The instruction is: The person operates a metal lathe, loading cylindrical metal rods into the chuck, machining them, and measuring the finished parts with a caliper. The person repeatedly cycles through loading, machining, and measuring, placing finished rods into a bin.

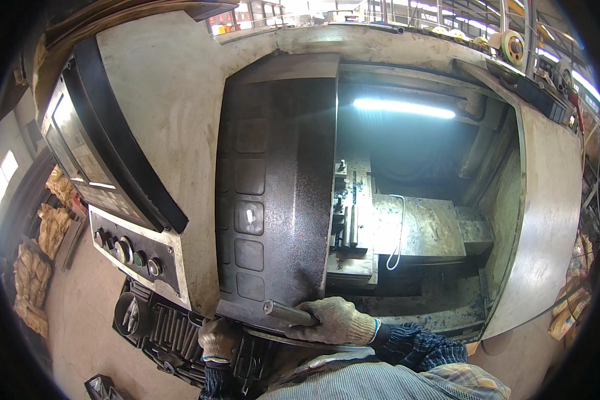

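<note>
My right hand (pixel 337 320), in a knitted work glove, grips a short metal bar (pixel 289 313) at the lower edge of the machine's dark sliding door (pixel 300 200). The bar's free end points left, and its other end is hidden in my palm. My left hand (pixel 219 341), gloved too, is low beside the corner of the control housing (pixel 200 280), above a rack (pixel 152 352) of metal bars. Its fingers are mostly hidden, so what it touches cannot be told. The door stands partly open, showing a tool slide (pixel 350 230) with clamped tooling inside what looks like a CNC lathe.
A lit tube lamp (pixel 405 108) shines inside the enclosure, above a metal carriage cover (pixel 420 225) and a looped white hose (pixel 402 230). Knobs and buttons sit on the control panel (pixel 135 255) at left. A black bin (pixel 129 312) stands below it. Wrapped bundles (pixel 32 272) lie on the floor.
</note>
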The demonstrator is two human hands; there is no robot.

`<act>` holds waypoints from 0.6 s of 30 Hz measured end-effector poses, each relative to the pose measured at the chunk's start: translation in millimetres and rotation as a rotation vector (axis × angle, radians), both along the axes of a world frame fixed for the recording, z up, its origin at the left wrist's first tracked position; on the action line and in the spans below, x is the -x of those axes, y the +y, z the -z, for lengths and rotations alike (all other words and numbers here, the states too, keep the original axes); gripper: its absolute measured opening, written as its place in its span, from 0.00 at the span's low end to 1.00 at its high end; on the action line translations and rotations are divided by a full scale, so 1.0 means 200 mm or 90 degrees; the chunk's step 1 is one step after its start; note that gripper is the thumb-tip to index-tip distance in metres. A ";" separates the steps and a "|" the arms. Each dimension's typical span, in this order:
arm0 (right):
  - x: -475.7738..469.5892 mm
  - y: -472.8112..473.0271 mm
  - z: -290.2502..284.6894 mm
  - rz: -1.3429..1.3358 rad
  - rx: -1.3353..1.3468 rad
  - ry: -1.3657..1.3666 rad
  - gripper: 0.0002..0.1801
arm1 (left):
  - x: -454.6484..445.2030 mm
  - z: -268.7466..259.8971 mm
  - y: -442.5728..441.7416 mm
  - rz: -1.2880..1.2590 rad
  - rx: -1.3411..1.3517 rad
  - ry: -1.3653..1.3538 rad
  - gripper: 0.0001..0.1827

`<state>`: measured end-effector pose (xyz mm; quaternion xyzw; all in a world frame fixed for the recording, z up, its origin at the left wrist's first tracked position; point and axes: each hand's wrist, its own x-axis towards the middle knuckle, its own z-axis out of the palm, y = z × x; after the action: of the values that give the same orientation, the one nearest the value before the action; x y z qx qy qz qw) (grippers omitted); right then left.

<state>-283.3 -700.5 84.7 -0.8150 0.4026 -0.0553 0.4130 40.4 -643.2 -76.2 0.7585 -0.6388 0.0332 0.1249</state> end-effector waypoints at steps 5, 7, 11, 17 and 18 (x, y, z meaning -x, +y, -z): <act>0.01 0.01 -0.02 0.005 0.003 0.012 0.39 | -0.01 0.02 0.00 0.018 0.005 0.008 0.16; 0.01 0.01 -0.01 0.001 0.009 0.011 0.38 | -0.01 0.01 0.01 0.027 0.015 0.009 0.16; 0.00 0.00 -0.01 -0.014 0.008 0.014 0.37 | -0.01 0.02 0.01 0.016 0.012 -0.016 0.15; 0.00 -0.01 0.01 -0.020 0.023 -0.021 0.35 | -0.10 0.14 -0.02 0.066 0.081 -0.032 0.12; 0.00 -0.01 0.01 -0.020 0.032 -0.037 0.35 | -0.17 0.22 -0.03 0.073 0.082 -0.049 0.12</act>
<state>-282.4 -702.5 82.6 -0.8295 0.3760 -0.0822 0.4047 74.4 -648.9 -120.3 0.7090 -0.6823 0.0962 0.1501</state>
